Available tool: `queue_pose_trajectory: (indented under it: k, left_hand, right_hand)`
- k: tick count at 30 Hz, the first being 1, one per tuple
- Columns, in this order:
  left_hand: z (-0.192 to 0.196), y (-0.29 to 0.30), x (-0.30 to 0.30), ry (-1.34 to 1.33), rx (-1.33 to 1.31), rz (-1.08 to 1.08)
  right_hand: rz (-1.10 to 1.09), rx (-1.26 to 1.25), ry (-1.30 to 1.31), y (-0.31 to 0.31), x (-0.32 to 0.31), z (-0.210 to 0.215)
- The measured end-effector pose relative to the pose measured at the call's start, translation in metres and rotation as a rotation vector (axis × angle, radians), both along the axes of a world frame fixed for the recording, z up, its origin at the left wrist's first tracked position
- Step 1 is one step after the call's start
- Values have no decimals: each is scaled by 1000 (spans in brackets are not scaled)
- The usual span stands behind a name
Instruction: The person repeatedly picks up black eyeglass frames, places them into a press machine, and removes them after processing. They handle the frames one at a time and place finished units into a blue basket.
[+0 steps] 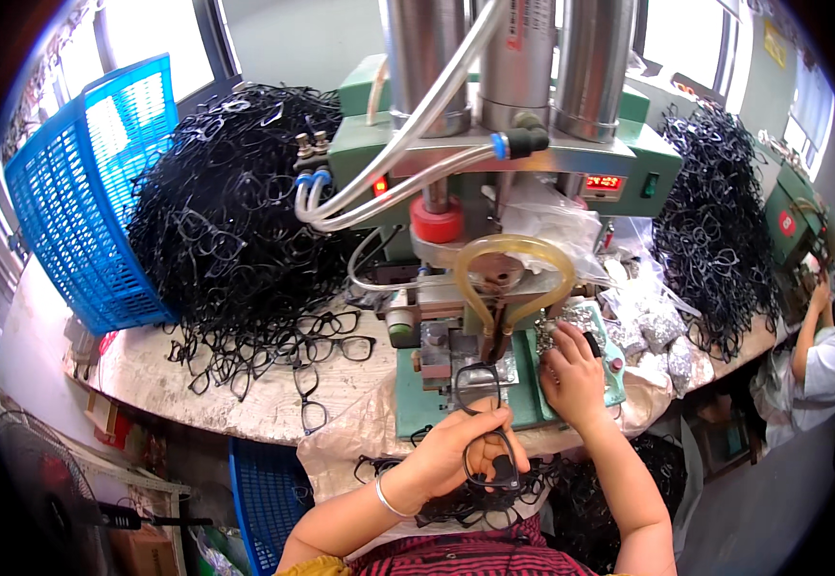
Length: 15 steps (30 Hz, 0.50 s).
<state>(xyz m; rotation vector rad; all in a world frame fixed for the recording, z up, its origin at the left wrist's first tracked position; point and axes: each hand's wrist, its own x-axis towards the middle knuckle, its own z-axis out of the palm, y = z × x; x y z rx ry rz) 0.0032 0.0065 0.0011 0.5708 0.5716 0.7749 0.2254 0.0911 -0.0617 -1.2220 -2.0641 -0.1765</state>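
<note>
My left hand is closed around the middle of a black eyeglass frame, one rim sticking up past the fingers and the other hanging below them. The upper rim is close to the metal fixture at the front of a green press machine. To the right, my right hand rests on the green base, its fingers bent down into a pile of small silver metal parts. Whatever those fingertips pinch is too small to make out. A curved yellowish tube arches over the fixture.
Left of the machine rises a big heap of black eyeglass frames beside a blue plastic basket. Another heap stands at right, near clear bags of silver parts. More frames lie on my lap. Another person sits far right.
</note>
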Motion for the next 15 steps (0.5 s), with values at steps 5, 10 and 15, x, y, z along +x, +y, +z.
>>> queue_pose_trajectory:
  k: [5,10,15]
  left_hand:
    - [-44,-41,-44,503,337,723]
    - [-34,51,-94,1144,932,1200]
    - [-52,131,-112,679,726,1072]
  right_hand:
    - [-176,-64,517,-11,20,-19]
    - [-128,-174,1300,-6,25,-45]
    - [0,-252,1225,5,-10,-10]
